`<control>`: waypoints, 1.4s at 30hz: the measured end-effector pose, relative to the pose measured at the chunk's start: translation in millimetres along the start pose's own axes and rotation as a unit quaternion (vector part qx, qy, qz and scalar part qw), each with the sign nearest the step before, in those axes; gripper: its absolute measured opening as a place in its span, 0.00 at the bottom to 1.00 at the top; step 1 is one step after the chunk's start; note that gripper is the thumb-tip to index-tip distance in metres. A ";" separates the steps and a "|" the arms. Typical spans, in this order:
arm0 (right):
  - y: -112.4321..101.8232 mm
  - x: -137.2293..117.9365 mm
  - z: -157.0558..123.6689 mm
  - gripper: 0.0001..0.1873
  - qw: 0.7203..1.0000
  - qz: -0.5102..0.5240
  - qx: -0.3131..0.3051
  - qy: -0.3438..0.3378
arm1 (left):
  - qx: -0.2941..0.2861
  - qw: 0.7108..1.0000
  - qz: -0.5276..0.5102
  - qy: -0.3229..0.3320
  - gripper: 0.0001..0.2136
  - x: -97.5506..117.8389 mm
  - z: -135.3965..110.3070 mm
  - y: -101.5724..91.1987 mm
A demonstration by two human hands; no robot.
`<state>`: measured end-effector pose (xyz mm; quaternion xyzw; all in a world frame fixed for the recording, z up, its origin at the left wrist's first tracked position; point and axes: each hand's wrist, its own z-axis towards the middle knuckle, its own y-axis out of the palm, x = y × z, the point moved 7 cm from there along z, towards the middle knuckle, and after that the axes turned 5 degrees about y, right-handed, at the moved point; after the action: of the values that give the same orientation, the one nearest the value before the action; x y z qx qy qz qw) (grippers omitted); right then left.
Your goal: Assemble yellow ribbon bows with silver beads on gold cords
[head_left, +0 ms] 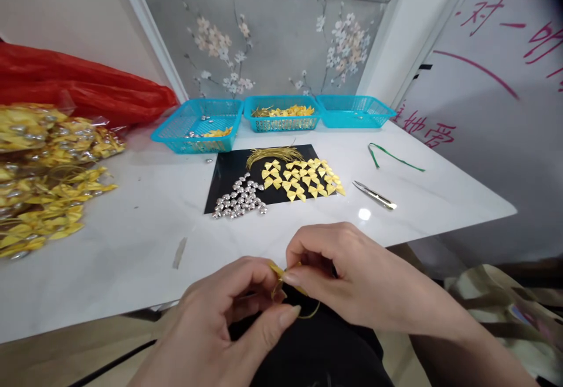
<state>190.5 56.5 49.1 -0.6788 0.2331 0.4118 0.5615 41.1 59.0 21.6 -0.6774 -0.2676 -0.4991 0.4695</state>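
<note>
A small yellow ribbon bow and a thin gold cord are between my hands, in front of the table edge. My right hand pinches the bow with thumb and forefinger. My left hand has its curled fingers against the bow's left end, the thumb standing apart. The cord loops by the left fingertips and hangs below the right ones; fingers partly hide the bow. Beyond them, a black mat carries silver heart-shaped beads, yellow bows in rows and a bundle of gold cords.
Three blue baskets line the wall, two holding bows and other pieces. Thread snips and a green string lie right of the mat. Bagged and loose yellow bow pieces pile up at left, before red fabric.
</note>
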 end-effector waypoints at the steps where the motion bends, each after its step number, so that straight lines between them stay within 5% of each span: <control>1: 0.1 -0.1 -0.2 0.08 1.000 0.000 0.002 -0.003 | -0.015 1.000 0.008 0.010 0.07 0.8 1.0 1.4; 13: -0.7 -1.2 2.7 0.10 0.999 0.025 -0.035 -0.030 | -0.096 0.995 -0.033 0.013 0.12 -4.1 10.7 -2.1; 21: -0.7 -2.7 5.1 0.09 1.000 -0.018 -0.022 -0.013 | -0.030 1.000 0.004 0.002 0.12 -4.7 7.5 -9.9; 42: 4.0 -7.6 4.0 0.09 0.997 -0.069 0.025 -0.038 | 0.011 0.994 0.079 0.078 0.11 -4.2 11.1 -18.0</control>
<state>182.0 58.2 53.0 -0.6625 0.1747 0.3918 0.6141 29.4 77.0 23.7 -0.6498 -0.1816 -0.5090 0.5346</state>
